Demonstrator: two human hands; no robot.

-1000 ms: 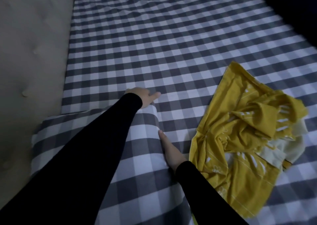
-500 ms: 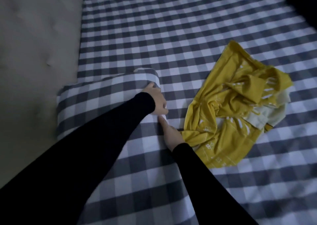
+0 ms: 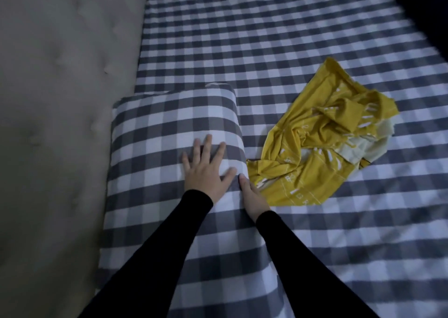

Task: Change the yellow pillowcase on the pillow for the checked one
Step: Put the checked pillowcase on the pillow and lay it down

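The pillow in the grey-and-white checked pillowcase (image 3: pixel 157 133) lies along the left side of the bed, against the headboard. My left hand (image 3: pixel 206 169) rests flat on top of it, fingers spread, holding nothing. My right hand (image 3: pixel 253 194) lies edge-on against the pillow's right side, fingers straight and pressed to the fabric. The yellow pillowcase (image 3: pixel 322 138) with white marks lies crumpled on the bed just right of my right hand, with a pale lining showing at its right edge.
A checked sheet (image 3: pixel 266 50) in the same grey and white covers the whole bed. A beige tufted headboard (image 3: pixel 60 99) fills the left side. Beyond the bed's far right edge it is dark (image 3: pixel 426 7).
My left hand moved from the pillow's far right corner back onto its top and spread flat. The right hand stayed at the pillow's side. The view shifted, showing more of the pillow.
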